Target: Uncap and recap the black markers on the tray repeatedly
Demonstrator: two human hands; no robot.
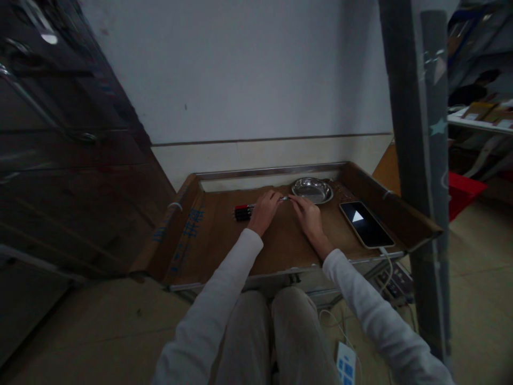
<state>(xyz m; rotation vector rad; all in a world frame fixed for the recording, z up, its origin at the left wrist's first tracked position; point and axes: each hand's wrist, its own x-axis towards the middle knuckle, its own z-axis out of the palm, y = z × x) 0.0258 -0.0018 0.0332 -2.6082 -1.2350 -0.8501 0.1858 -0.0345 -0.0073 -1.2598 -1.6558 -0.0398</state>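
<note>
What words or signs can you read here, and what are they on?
White triangle sign, like a play button: on the dark screen of the phone, right of the right hand.
Blue printing on the cardboard lining of the tray, left of the left hand: too blurred to read.
Blue squares on the small white card on the floor: no words can be read.
Nothing readable on the pens or the metal dish.

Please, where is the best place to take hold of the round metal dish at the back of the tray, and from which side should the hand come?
Probably the near right rim of the metal dish, from above. It is shallow and lies flat, so only the raised edge offers a grip. The right hand is closest, and the phone lies off to the side.
</note>
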